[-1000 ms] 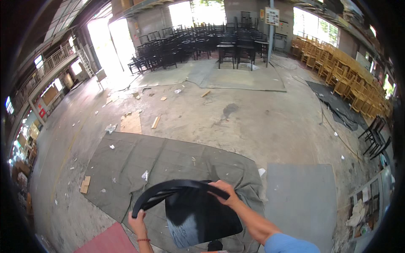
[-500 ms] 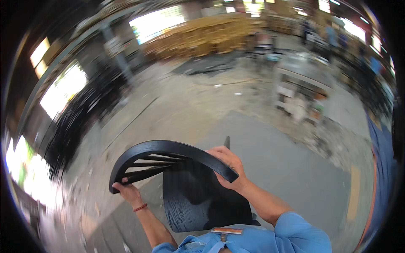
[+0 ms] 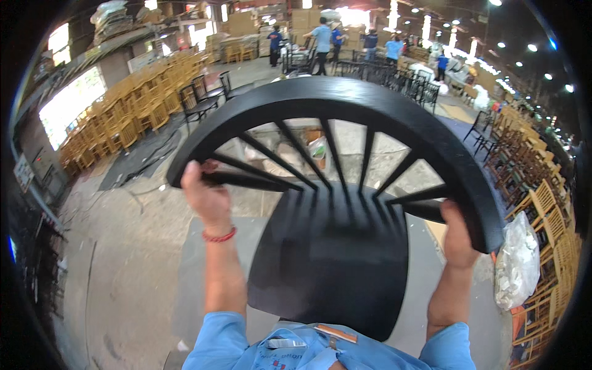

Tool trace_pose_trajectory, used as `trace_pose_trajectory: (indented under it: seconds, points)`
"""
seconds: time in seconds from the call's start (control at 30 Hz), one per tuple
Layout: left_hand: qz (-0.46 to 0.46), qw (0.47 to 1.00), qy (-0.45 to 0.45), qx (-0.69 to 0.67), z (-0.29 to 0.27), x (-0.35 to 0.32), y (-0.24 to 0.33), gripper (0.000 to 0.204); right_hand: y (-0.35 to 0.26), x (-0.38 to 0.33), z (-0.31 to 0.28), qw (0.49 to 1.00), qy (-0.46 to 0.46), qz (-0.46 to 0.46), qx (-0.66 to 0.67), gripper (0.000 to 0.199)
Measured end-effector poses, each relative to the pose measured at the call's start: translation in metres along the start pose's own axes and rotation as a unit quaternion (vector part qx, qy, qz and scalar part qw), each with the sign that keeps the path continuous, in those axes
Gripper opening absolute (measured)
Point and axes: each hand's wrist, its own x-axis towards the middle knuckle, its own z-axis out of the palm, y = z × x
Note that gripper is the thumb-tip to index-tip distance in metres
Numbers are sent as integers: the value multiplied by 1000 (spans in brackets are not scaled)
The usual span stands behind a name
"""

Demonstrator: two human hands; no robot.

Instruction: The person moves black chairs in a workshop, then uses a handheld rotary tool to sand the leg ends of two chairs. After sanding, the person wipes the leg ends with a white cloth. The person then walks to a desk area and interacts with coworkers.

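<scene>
A black wooden chair fills the middle of the view, its flat seat toward my body. Its curved back rail arches on the far side, and several thin spindles fan from seat to rail. My left hand grips the left end of the rail by the outer spindle; a red bead bracelet is on that wrist. My right hand is wrapped around the chair back near the rail's right end, its fingers partly hidden behind it. The chair's legs are hidden under the seat.
Stacked light wooden chairs line the far left; more wooden chairs stand at the right beside a clear plastic bag. Black chairs stand behind the rail. Several people are at the back. Grey sheeting covers floor beneath the chair.
My view has swung to the right. The chair back has risen closer, its full arch now facing me. My right hand has shifted from the rail's near end to its right side.
</scene>
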Motion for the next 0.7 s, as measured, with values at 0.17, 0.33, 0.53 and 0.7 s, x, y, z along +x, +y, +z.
trace_pose_trajectory:
  seconds: [0.17,0.33,0.53,0.7]
  points:
    - [-145,986,-13,-85,83,56,-198,22,54,46,16,981,102,24,-162,32]
    - [-136,968,-208,-38,212,85,-320,29,72,98,-13,918,285,156,-227,33]
    - [-239,891,-314,-226,303,82,-426,37,124,105,-31,871,349,108,-328,37]
    - [-213,876,-323,-288,355,92,-516,34,244,149,-3,883,347,56,-313,36]
